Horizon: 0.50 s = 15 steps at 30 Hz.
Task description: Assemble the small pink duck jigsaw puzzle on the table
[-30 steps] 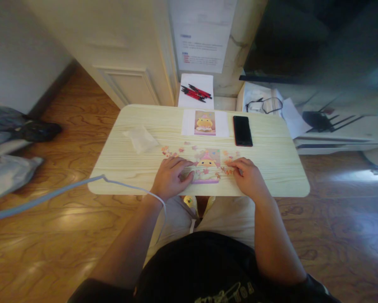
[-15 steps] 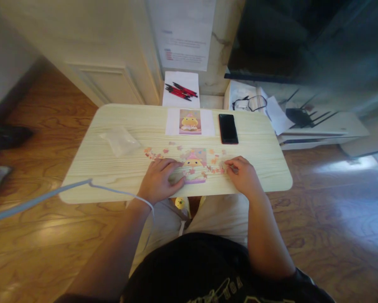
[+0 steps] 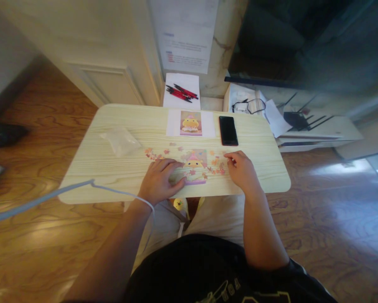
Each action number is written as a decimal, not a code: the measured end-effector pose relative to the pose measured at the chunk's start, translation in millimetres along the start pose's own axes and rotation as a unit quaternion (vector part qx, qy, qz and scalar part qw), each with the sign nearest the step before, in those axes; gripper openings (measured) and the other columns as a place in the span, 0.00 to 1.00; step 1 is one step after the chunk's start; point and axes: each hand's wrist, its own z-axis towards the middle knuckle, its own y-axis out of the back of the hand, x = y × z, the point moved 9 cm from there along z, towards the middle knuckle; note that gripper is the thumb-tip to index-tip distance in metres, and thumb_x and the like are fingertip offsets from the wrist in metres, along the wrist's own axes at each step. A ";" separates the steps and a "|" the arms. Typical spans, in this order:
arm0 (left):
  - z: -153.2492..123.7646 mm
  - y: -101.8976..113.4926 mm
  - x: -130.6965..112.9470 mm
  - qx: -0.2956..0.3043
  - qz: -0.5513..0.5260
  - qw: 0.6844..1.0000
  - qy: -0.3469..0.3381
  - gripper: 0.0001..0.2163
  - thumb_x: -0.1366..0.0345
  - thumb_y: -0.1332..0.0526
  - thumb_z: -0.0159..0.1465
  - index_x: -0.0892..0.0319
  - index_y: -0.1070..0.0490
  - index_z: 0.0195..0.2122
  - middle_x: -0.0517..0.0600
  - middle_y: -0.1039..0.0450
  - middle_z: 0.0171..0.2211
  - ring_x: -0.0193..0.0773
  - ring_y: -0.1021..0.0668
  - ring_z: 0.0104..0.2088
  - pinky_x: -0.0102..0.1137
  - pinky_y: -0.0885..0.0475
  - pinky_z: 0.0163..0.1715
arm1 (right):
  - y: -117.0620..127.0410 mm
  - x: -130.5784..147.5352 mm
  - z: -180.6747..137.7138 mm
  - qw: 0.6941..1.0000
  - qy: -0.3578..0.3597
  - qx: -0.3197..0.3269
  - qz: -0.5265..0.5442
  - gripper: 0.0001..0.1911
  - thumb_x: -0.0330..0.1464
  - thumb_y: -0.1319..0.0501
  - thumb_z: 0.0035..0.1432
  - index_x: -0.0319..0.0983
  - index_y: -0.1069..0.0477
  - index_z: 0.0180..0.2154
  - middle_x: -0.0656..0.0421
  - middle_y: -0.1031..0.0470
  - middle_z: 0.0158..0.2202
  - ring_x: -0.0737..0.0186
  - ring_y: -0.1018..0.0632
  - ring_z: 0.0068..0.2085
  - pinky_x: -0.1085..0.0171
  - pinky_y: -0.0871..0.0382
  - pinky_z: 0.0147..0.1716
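Note:
A partly joined jigsaw puzzle (image 3: 194,156) lies on the table before me, showing a yellow cartoon figure in a pink hat. Its lower edge is a purple strip. My left hand (image 3: 161,179) rests palm down at its left side, fingers stretched and thumb apart, fingertips touching the puzzle's edge. To the right, my right hand (image 3: 239,166) has thumb and index finger pinched together over a small puzzle piece, mostly hidden by the fingertips. Loose puzzle pieces (image 3: 216,170) lie scattered between that hand and the puzzle. More pieces (image 3: 149,153) sit beyond my left hand.
Behind the puzzle lies a reference picture (image 3: 190,123) on white paper, with a black phone (image 3: 228,130) to its right. A clear plastic bag (image 3: 121,141) is at the left. Red pens (image 3: 182,93) lie past the table's far edge. A grey cable (image 3: 113,190) crosses my left wrist.
My right hand has moved slightly away from me, from the lower right cluster to a single piece farther up. My left hand has stayed in place.

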 end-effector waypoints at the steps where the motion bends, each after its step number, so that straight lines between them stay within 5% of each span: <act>1: 0.0 -0.2 -0.6 0.001 0.002 1.000 -0.002 0.20 0.53 0.34 0.65 0.51 0.27 0.56 0.54 0.24 0.52 0.52 0.23 0.52 0.47 0.29 0.55 | 0.0 -1.5 -0.4 1.000 -0.007 0.001 -0.004 0.16 0.28 0.43 0.65 0.41 0.20 0.48 0.51 0.22 0.48 0.53 0.21 0.44 0.52 0.25 0.49; 10: 0.4 -0.5 -1.5 0.004 -0.004 1.000 -0.006 0.20 0.55 0.34 0.64 0.51 0.27 0.56 0.54 0.24 0.51 0.52 0.23 0.52 0.48 0.29 0.54 | 0.9 -14.6 -8.3 0.997 -0.072 -0.029 -0.012 0.12 0.29 0.41 0.60 0.41 0.23 0.45 0.54 0.22 0.40 0.56 0.22 0.38 0.56 0.26 0.43; 15: 0.3 -0.5 -0.8 0.001 -0.005 1.000 -0.003 0.20 0.56 0.34 0.63 0.50 0.27 0.57 0.54 0.24 0.52 0.52 0.23 0.52 0.48 0.29 0.55 | -8.3 -4.9 1.1 0.999 -0.042 -0.013 0.003 0.14 0.30 0.41 0.63 0.41 0.21 0.48 0.54 0.23 0.42 0.57 0.22 0.38 0.56 0.25 0.44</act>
